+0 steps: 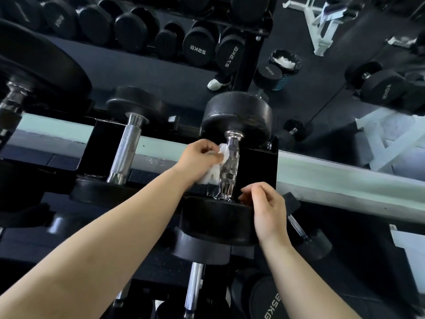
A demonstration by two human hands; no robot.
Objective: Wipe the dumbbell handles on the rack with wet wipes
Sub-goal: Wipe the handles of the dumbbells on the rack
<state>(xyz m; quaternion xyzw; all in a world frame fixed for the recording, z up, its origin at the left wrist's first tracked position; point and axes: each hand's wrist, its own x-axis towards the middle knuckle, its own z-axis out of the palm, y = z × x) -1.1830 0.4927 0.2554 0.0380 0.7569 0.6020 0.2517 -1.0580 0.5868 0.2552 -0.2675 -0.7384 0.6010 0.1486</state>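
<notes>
The dumbbell (232, 125) being cleaned sits crosswise on the rack (257, 166), with its chrome handle (231, 164) running away from the camera. The left grip (197, 157) is pinching a crumpled white wet wipe (215, 173), which is pressed up against the left side of that handle. The right grip (266, 208) is on the dumbbell's near head, with its fingers curled over the right edge. Just left of the dumbbell is another dumbbell (128, 146) with a bare handle. Beyond the dumbbell on the floor is a bin (284, 74) with white stuff in it.
</notes>
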